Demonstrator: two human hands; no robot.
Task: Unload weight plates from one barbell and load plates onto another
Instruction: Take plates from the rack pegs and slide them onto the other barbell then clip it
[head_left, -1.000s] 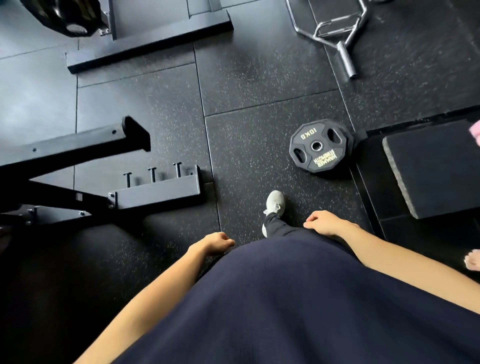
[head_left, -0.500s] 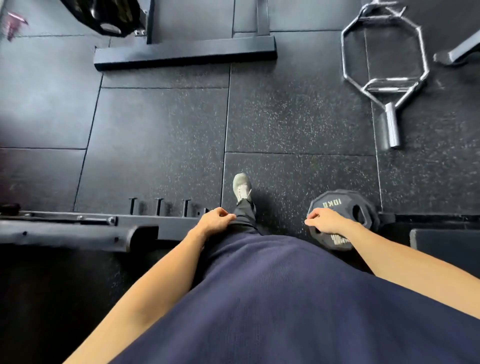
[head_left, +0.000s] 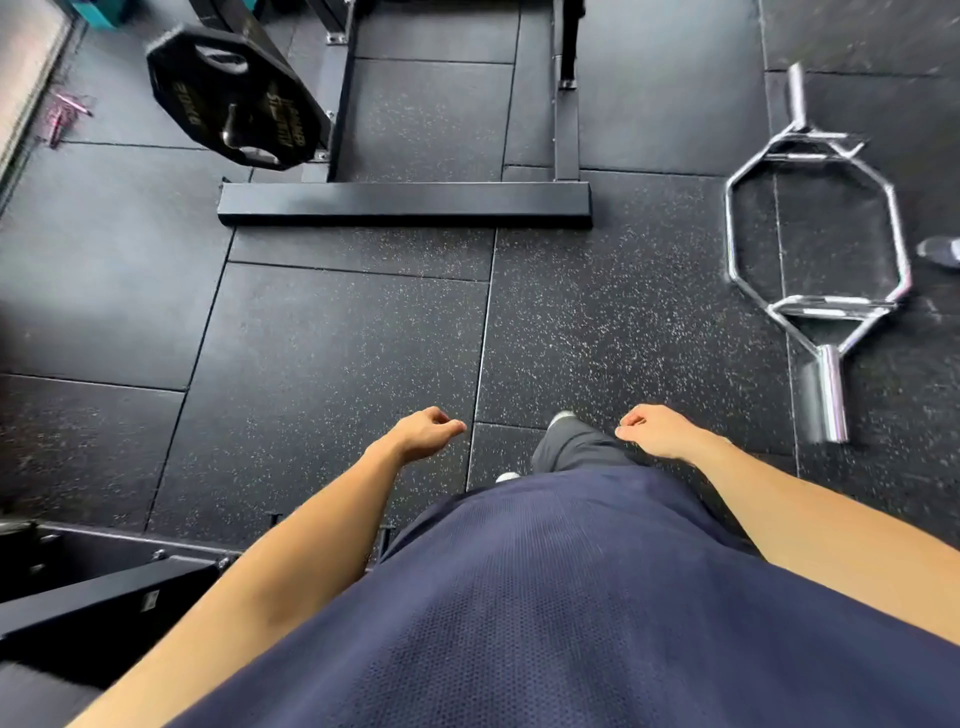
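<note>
Both hands, the left hand (head_left: 423, 432) and right hand (head_left: 652, 428), hang loose and hold nothing, because the big plate (head_left: 234, 98) on the rack and the shiny bar (head_left: 815, 249) on the floor are far away.

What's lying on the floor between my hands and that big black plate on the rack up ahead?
Only the rack's black base bar crosses the floor between your hands and the plate. Both hands are empty.

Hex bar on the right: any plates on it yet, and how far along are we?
Done: nothing visible. The hex bar lies bare on the floor. In hand: nothing; left hand and right hand are both empty. Left: loading, probably starting with the big black plate on the rack.
</note>
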